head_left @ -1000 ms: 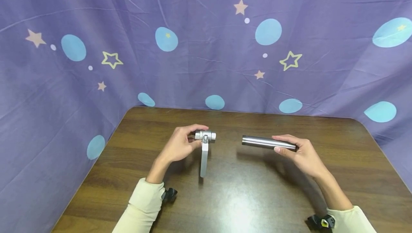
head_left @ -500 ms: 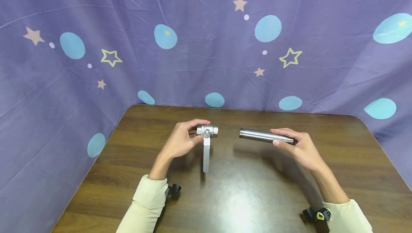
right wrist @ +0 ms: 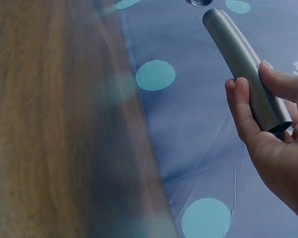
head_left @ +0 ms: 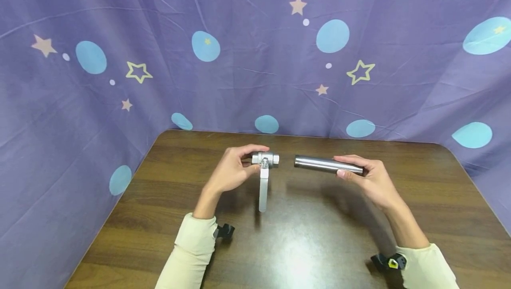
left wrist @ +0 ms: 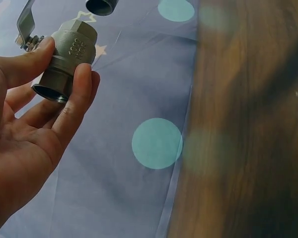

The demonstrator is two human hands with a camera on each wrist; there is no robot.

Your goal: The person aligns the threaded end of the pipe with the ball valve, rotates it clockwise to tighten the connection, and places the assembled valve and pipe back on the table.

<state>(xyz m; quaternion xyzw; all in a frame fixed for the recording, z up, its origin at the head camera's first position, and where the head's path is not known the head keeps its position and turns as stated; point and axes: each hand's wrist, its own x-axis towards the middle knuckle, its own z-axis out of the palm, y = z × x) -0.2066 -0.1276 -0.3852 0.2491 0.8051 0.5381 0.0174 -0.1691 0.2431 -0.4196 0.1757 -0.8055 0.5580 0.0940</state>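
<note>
Nearest me: pale sleeves [head_left: 185, 253], a black device [head_left: 226, 232] by each cuff. Beyond, my left hand [head_left: 230, 174], fingers [left wrist: 78, 91] and thumb pinching a metal ball valve [head_left: 273, 159] by its body; its lever [head_left: 263, 193] reaches back my way. My right hand [head_left: 377, 185]: fingers curled round the outer end of a steel tube [head_left: 315, 163], threaded end toward the valve. Narrow gap between the two, both raised above the desk [head_left: 147, 244]. Farthest: purple curtain [head_left: 247, 89], blue ovals and stars printed on it.
</note>
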